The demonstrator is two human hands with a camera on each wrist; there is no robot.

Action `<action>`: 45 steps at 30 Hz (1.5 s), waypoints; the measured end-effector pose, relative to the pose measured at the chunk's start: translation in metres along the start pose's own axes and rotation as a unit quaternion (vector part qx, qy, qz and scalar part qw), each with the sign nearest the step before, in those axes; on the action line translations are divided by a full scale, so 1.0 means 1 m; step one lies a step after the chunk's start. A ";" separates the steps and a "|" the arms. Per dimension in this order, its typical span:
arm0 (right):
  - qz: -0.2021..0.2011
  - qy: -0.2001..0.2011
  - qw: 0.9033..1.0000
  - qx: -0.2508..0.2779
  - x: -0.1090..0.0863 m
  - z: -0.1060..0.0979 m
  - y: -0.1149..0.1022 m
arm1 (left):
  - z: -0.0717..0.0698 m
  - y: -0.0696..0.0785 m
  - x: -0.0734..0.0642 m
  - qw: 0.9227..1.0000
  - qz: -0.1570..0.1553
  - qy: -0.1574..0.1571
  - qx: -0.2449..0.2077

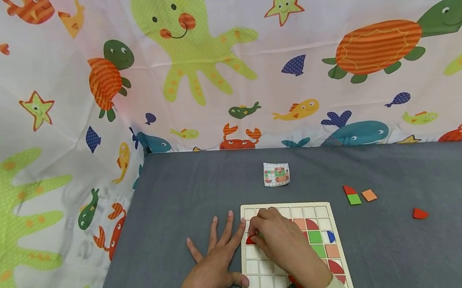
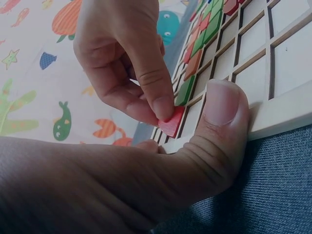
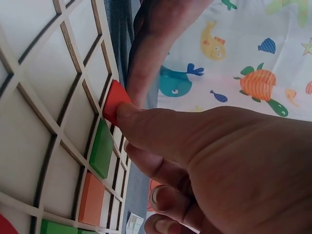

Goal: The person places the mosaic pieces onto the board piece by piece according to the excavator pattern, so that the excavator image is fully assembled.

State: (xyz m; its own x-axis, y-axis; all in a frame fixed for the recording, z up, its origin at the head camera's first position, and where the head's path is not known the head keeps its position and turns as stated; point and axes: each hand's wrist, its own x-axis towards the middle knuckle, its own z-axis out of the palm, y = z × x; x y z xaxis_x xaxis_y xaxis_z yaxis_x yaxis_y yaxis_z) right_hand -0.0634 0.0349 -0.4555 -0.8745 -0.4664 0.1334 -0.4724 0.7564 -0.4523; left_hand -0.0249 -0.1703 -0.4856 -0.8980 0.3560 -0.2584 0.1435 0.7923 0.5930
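Observation:
The wooden grid board (image 1: 251, 268) lies on the grey cloth, with several red, green, orange and blue pieces in its cells. My right hand (image 1: 287, 241) reaches over the board and pinches a red piece (image 3: 116, 101) between thumb and fingers, at a cell of the leftmost column. A green tile (image 3: 101, 148) sits in the cell beside it, followed by an orange tile (image 3: 91, 199). Fingers spread, my left hand (image 1: 214, 270) rests along the board's left side, its thumb (image 2: 222, 105) on the wooden rim.
Beyond the board lies a small pattern card (image 1: 276, 174). To the right on the cloth are a red piece (image 1: 349, 189) against a green tile (image 1: 354, 200), an orange tile (image 1: 369, 195) and another red piece (image 1: 420, 213). A sea-animal curtain (image 1: 216, 34) hangs behind and at left.

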 end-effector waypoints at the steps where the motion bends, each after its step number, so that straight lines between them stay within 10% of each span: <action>1: -0.002 0.003 1.000 -0.004 0.000 0.001 0.000 | 0.002 -0.002 0.001 1.000 0.001 0.003 0.001; 29: -0.004 0.005 0.998 -0.055 -0.002 -0.002 -0.001 | -0.002 0.001 -0.001 1.000 0.014 0.004 -0.003; 45: 0.144 0.053 0.988 -0.016 -0.013 -0.049 0.051 | -0.008 0.005 -0.002 1.000 -0.008 -0.018 -0.019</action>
State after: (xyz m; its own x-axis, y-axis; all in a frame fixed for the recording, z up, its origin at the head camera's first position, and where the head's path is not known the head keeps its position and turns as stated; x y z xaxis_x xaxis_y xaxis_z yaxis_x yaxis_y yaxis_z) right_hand -0.0815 0.1026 -0.4373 -0.9790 -0.1797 0.0961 -0.2038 0.8657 -0.4573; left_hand -0.0259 -0.1707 -0.4764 -0.8841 0.3623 -0.2953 0.1128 0.7785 0.6174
